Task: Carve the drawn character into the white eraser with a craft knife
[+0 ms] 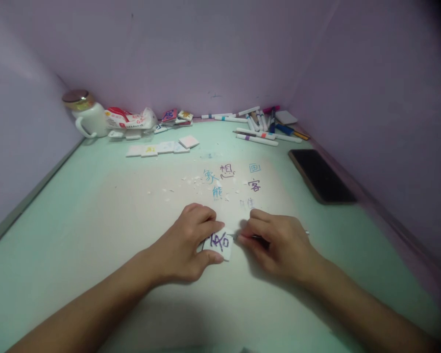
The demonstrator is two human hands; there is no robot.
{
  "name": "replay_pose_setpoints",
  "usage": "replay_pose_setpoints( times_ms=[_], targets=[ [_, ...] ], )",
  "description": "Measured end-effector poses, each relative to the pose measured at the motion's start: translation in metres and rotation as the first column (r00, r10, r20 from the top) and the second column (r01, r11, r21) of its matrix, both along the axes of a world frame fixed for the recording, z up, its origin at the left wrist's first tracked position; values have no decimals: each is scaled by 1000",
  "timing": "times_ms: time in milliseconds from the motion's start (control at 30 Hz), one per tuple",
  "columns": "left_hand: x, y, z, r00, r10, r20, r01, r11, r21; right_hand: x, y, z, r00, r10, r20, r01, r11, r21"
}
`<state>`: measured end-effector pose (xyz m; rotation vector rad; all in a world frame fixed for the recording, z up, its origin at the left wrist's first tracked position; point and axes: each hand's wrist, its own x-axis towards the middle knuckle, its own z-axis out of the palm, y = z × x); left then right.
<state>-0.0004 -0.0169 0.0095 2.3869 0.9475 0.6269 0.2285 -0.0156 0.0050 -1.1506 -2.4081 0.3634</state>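
Observation:
A flat white square block (226, 249) with a bold purple character lies on the table, turned sideways. My left hand (194, 245) grips it, the fingers on its far edge and the thumb on its near edge, covering its left part. In a closed pinch, my right hand (275, 242) holds a slim pointed tool (231, 235), like a craft knife. Its narrow tip reaches the block's right edge; most of the shaft is hidden by the hand, and a pale end pokes out behind it. White shavings (196, 180) are scattered beyond the hands.
Characters (227, 170) in blue and purple are written on the table (106, 220). A phone (321, 176) lies at right. Along the back stand a lidded white mug (91, 120), a plastic packet (130, 118), white blocks (150, 149) and several markers (257, 140). Walls close in both sides.

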Motion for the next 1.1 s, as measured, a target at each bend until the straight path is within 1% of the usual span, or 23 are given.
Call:
replay_pose_setpoints(
  times_ms=[267,467,733,1100],
  targets=[
    [-1,1,0,1000,-31,2,31,999,-27,2,6,4,997,75,9,-75,996,-45],
    [0,1,0,1000,-24,7,24,999,-38,1,6,4,997,73,8,-72,996,-50],
    [0,2,1,999,-42,15,43,996,-75,2,9,3,995,101,4,-100,992,-73],
    [-2,2,-1,998,-57,14,57,997,-53,5,11,6,987,161,5,-160,982,-101]
  ],
)
